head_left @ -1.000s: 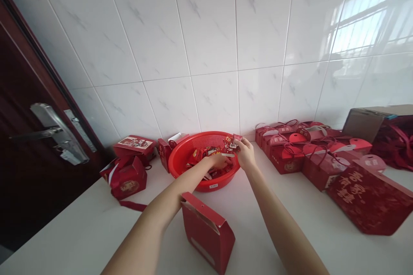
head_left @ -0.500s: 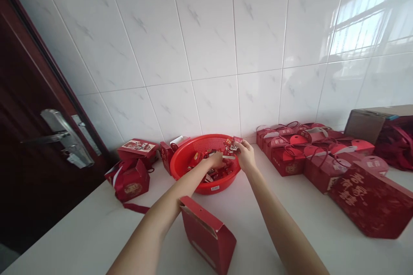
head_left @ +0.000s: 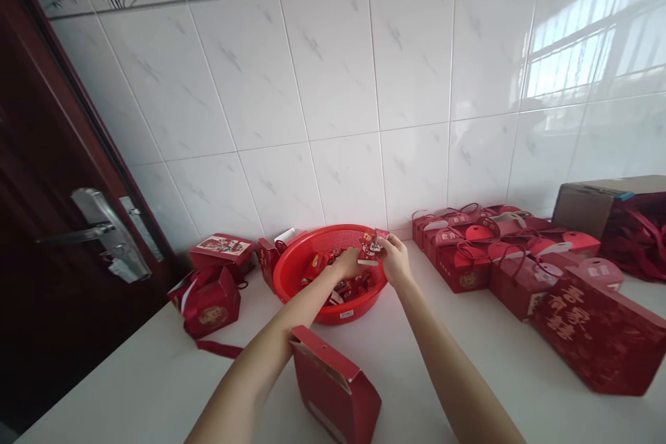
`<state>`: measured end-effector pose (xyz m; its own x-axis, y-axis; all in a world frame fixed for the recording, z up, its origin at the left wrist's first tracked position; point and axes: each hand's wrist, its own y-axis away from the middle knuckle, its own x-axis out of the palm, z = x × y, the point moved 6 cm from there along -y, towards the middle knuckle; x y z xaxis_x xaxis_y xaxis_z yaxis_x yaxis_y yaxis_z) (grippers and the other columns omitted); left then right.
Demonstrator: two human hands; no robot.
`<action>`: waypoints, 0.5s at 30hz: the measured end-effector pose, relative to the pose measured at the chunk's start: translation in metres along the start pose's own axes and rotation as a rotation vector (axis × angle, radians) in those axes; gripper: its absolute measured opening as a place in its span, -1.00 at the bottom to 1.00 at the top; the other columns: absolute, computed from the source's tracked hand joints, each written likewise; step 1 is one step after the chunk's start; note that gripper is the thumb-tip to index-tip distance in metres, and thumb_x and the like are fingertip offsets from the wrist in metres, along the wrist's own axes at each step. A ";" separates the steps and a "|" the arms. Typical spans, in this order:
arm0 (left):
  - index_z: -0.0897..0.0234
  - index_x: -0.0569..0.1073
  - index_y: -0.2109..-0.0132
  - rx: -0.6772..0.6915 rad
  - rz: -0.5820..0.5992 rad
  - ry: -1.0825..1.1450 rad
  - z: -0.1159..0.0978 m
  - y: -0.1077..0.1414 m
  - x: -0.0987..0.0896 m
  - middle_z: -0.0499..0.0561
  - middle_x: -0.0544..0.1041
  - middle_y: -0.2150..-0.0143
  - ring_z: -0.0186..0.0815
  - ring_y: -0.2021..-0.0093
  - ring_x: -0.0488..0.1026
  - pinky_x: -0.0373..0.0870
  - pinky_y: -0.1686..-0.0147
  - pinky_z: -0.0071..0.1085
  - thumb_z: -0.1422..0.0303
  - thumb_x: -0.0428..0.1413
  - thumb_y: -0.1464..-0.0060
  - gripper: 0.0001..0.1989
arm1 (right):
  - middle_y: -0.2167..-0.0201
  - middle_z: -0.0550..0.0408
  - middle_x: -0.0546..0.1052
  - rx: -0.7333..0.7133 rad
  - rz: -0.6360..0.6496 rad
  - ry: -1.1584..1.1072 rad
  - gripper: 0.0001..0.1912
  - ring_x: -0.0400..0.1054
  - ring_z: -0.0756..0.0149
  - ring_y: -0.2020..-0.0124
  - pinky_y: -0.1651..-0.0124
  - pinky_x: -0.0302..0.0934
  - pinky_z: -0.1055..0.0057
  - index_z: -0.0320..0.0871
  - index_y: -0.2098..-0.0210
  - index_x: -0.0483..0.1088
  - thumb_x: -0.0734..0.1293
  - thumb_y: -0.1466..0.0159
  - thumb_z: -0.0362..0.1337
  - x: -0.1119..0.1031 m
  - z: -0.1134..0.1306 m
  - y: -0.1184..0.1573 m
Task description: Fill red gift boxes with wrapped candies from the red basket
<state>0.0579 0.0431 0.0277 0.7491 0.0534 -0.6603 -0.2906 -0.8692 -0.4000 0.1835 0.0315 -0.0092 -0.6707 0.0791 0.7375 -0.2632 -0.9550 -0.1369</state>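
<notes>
A red plastic colander basket [head_left: 284, 277] holds many small red-wrapped sweets [head_left: 343, 289]. Over its right rim, my right hand [head_left: 397, 260] is closed on printed red candy packets [head_left: 370, 247]. My left hand [head_left: 351, 263] reaches over the basket close to those packets, its fingers curled and partly hidden. A pale strip [head_left: 368, 262] shows at its fingertips; what it belongs to is unclear. Beneath my left forearm, in front of the basket, stands a red gift box [head_left: 333, 388] with a narrow opening along its top.
Several handled red gift boxes [head_left: 463, 267] stand in rows at right, with a larger red box [head_left: 598, 333] before them. Behind is a cardboard carton [head_left: 585, 215]. At left are a ribboned red box [head_left: 211, 305] and a lidded box [head_left: 223, 250], near a door handle [head_left: 104, 232].
The camera view has tilted up slightly, so everything sits lower. My left hand has come closer to the packets in my right hand, which stay held over the basket's rim.
</notes>
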 end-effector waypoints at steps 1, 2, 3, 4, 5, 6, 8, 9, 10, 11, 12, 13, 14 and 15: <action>0.26 0.47 -0.11 -0.014 -0.010 0.011 0.002 -0.002 -0.003 0.07 0.47 -0.12 -0.07 -0.05 0.48 0.50 -0.01 -0.13 0.20 0.14 -0.28 -0.66 | 0.58 0.19 0.51 0.009 -0.002 -0.008 -0.74 0.34 0.41 0.54 0.46 0.27 0.46 -0.14 0.56 0.43 0.54 0.22 -0.27 0.000 0.001 0.000; 0.27 0.47 -0.11 -0.029 -0.020 0.022 0.004 -0.004 -0.007 0.07 0.47 -0.13 -0.07 -0.05 0.48 0.51 0.00 -0.13 0.19 0.14 -0.28 -0.66 | 0.59 0.19 0.51 0.020 -0.004 -0.015 -0.73 0.34 0.41 0.55 0.47 0.26 0.47 -0.14 0.57 0.42 0.55 0.24 -0.27 0.000 0.001 0.000; 0.28 0.48 -0.09 -0.045 -0.032 0.033 0.006 -0.004 -0.012 0.06 0.48 -0.10 -0.07 -0.03 0.49 0.51 0.02 -0.15 0.19 0.15 -0.27 -0.66 | 0.59 0.19 0.51 0.033 -0.005 -0.021 -0.72 0.34 0.41 0.55 0.48 0.26 0.47 -0.14 0.58 0.42 0.56 0.25 -0.27 0.000 0.002 0.000; 0.32 0.50 -0.04 -0.060 -0.046 0.044 0.009 -0.004 -0.017 0.06 0.52 -0.05 -0.10 0.02 0.51 0.52 0.06 -0.17 0.20 0.16 -0.26 -0.67 | 0.59 0.18 0.51 0.047 -0.005 -0.025 -0.71 0.35 0.40 0.55 0.48 0.27 0.46 -0.14 0.58 0.42 0.57 0.25 -0.28 0.000 0.002 0.000; 0.36 0.53 0.04 -0.074 -0.064 0.055 0.011 -0.003 -0.024 0.05 0.56 0.05 -0.13 0.09 0.53 0.53 0.11 -0.21 0.21 0.20 -0.22 -0.70 | 0.59 0.17 0.52 0.062 -0.002 -0.029 -0.70 0.35 0.38 0.54 0.48 0.28 0.45 -0.14 0.59 0.42 0.58 0.26 -0.28 0.001 0.003 0.000; 0.38 0.55 0.13 -0.088 -0.085 0.067 0.014 -0.001 -0.031 0.05 0.58 0.16 -0.18 0.17 0.55 0.52 0.16 -0.27 0.24 0.23 -0.17 -0.74 | 0.59 0.15 0.53 0.075 0.002 -0.032 -0.70 0.36 0.36 0.53 0.48 0.29 0.43 -0.14 0.59 0.42 0.58 0.26 -0.28 0.002 0.003 0.000; 0.35 0.56 0.25 -0.108 -0.132 0.102 0.016 0.008 -0.047 -0.01 0.58 0.35 -0.24 0.29 0.55 0.48 0.26 -0.36 0.29 0.28 -0.06 -0.81 | 0.57 0.14 0.54 0.097 0.018 -0.038 -0.70 0.38 0.32 0.51 0.47 0.32 0.40 -0.13 0.57 0.44 0.60 0.24 -0.27 0.006 0.006 0.000; 0.32 0.56 0.24 -0.120 -0.155 0.158 0.017 0.015 -0.056 -0.02 0.57 0.39 -0.26 0.32 0.55 0.47 0.28 -0.39 0.30 0.29 -0.02 -0.81 | 0.56 0.13 0.55 0.107 0.035 -0.038 -0.70 0.39 0.31 0.50 0.46 0.33 0.39 -0.12 0.56 0.45 0.60 0.23 -0.26 0.010 0.008 0.001; 0.31 0.56 0.19 -0.130 -0.175 0.247 0.017 0.023 -0.064 -0.03 0.58 0.39 -0.27 0.32 0.55 0.47 0.28 -0.40 0.29 0.30 0.01 -0.76 | 0.55 0.13 0.55 0.116 0.060 -0.037 -0.70 0.40 0.30 0.49 0.45 0.34 0.39 -0.12 0.53 0.46 0.60 0.21 -0.25 0.015 0.011 0.003; 0.30 0.57 0.13 -0.133 -0.196 0.362 0.015 0.032 -0.073 -0.03 0.59 0.37 -0.28 0.30 0.55 0.47 0.27 -0.40 0.27 0.32 0.04 -0.69 | 0.53 0.13 0.56 0.124 0.094 -0.033 -0.70 0.41 0.30 0.47 0.43 0.35 0.38 -0.12 0.51 0.48 0.60 0.19 -0.25 0.020 0.015 0.007; 0.30 0.58 0.11 -0.129 -0.214 0.495 0.012 0.042 -0.083 -0.02 0.60 0.34 -0.28 0.28 0.55 0.47 0.24 -0.40 0.25 0.36 0.09 -0.62 | 0.50 0.13 0.56 0.132 0.139 -0.026 -0.70 0.42 0.30 0.44 0.40 0.36 0.38 -0.13 0.49 0.49 0.61 0.17 -0.24 0.027 0.020 0.011; 0.30 0.59 0.11 -0.109 -0.225 0.615 0.006 0.053 -0.093 0.00 0.60 0.31 -0.29 0.26 0.55 0.47 0.22 -0.41 0.24 0.40 0.15 -0.58 | 0.48 0.13 0.57 0.139 0.191 -0.017 -0.69 0.43 0.31 0.42 0.36 0.37 0.38 -0.13 0.47 0.50 0.62 0.17 -0.24 0.034 0.026 0.017; 0.32 0.61 0.15 -0.075 -0.238 0.703 -0.001 0.065 -0.104 0.02 0.60 0.28 -0.30 0.25 0.54 0.46 0.20 -0.42 0.24 0.43 0.19 -0.58 | 0.46 0.13 0.57 0.145 0.247 -0.003 -0.68 0.44 0.32 0.40 0.32 0.38 0.39 -0.14 0.46 0.50 0.63 0.16 -0.24 0.042 0.032 0.024; 0.32 0.63 0.18 -0.043 -0.226 0.753 -0.009 0.077 -0.114 0.04 0.61 0.26 -0.31 0.24 0.53 0.45 0.21 -0.44 0.26 0.45 0.21 -0.60 | 0.44 0.14 0.56 0.149 0.304 0.013 -0.67 0.44 0.34 0.38 0.29 0.38 0.40 -0.14 0.45 0.51 0.63 0.14 -0.23 0.050 0.039 0.032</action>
<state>-0.0444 -0.0348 0.0781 0.9935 -0.1029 0.0486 -0.0714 -0.8960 -0.4382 0.1687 -0.0061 0.0488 -0.7122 -0.2132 0.6689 0.0542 -0.9666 -0.2504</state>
